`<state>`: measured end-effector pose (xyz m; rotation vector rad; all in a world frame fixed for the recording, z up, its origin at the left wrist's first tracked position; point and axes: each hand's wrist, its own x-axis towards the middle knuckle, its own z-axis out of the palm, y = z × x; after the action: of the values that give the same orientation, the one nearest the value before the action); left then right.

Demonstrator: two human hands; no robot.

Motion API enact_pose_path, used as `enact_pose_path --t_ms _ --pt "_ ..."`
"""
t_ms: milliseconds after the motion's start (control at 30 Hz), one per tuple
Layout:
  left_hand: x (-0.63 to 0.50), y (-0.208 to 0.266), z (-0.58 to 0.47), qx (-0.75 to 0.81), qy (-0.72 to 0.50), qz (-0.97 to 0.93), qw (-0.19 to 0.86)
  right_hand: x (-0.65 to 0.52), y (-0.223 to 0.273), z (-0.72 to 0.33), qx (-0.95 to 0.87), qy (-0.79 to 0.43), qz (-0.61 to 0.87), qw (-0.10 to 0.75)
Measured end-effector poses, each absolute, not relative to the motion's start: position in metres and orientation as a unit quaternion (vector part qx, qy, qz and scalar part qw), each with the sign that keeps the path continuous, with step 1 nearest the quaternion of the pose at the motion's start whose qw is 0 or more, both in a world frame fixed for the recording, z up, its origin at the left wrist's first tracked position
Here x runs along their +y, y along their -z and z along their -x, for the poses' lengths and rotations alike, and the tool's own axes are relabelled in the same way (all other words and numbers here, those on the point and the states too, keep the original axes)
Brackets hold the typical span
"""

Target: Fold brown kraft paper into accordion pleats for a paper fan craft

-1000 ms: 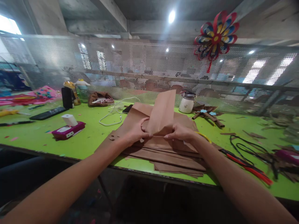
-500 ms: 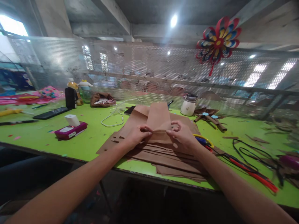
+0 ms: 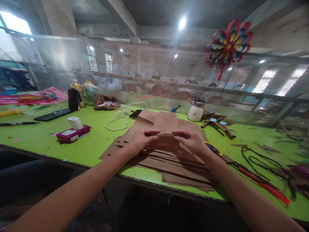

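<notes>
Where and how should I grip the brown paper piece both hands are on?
Likely best to pinch the near edge of the brown paper piece, from left and right: left hand and right hand grasp it there, and the rest extends away from the person.

One held sheet [image 3: 165, 122], one white jar [image 3: 195, 111], two blue cutouts [image 3: 213, 120] show.

A green table [image 3: 94, 143] is viewed by a head-worn camera from above and just outside its near edge, with the lens faced forward and slightly down. The left hand [image 3: 143, 140] and right hand [image 3: 191, 140] are framed close by over the table; a perforated screen [image 3: 145, 64] is taken in beyond it, the ceiling [image 3: 159, 13] above.
</notes>
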<state>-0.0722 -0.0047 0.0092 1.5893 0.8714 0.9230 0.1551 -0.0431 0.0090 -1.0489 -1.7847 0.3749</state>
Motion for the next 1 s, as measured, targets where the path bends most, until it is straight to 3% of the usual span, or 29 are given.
enact_pose_path --t_ms 200,400,667,1000 --pt "-0.013 -0.017 0.065 0.36 -0.387 -0.685 0.501 -0.048 -0.013 -0.147 -0.723 -0.191 0.416 0.517" --pt "-0.014 -0.024 0.061 0.355 -0.433 -0.702 0.44 -0.056 -0.024 -0.148 -0.75 -0.1 0.397 0.519" --pt "-0.018 -0.028 0.06 0.32 -0.455 -0.685 0.471 -0.066 -0.035 -0.148 -0.735 -0.075 0.37 0.563" --pt "-0.022 -0.031 0.063 0.348 -0.441 -0.694 0.451 -0.068 -0.036 -0.152 -0.782 0.037 0.363 0.505"
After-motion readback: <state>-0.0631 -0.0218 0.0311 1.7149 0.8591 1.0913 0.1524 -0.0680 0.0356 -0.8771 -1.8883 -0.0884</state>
